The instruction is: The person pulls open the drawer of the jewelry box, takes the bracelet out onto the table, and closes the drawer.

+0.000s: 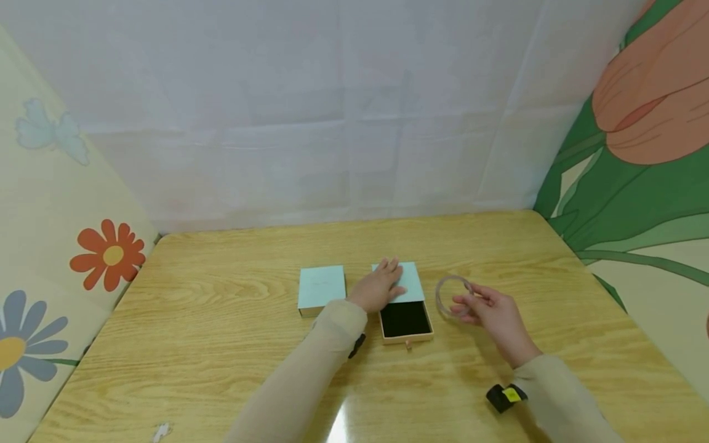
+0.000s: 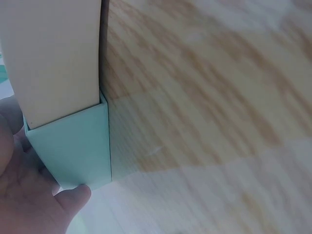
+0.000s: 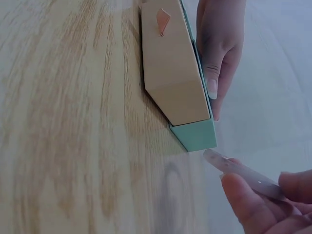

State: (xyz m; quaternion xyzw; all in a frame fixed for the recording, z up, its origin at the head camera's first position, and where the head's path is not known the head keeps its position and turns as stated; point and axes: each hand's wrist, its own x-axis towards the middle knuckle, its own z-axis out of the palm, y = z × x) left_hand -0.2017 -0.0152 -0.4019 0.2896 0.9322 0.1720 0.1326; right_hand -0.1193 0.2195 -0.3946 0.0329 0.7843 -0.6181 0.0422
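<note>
A light-blue drawer box point(image 1: 412, 278) lies on the table with its peach drawer point(image 1: 407, 339) pulled out toward me, black lining showing inside. My left hand point(image 1: 379, 287) holds the box sleeve, palm over the top. In the left wrist view one fingertip point(image 2: 75, 196) bends round the sleeve's far end. The thumb point(image 3: 212, 87) lies on top in the right wrist view. To the right of the box, my right hand point(image 1: 490, 311) pinches a pale translucent bangle point(image 1: 439, 299) between thumb and fingers, raised over the table.
A second light-blue box point(image 1: 321, 286), closed, sits left of the open one. A small white scrap point(image 1: 161, 432) lies at the table's near left. The wooden table point(image 1: 221, 344) ends at a white cloth point(image 1: 343, 123) behind, with flowered panels on both sides.
</note>
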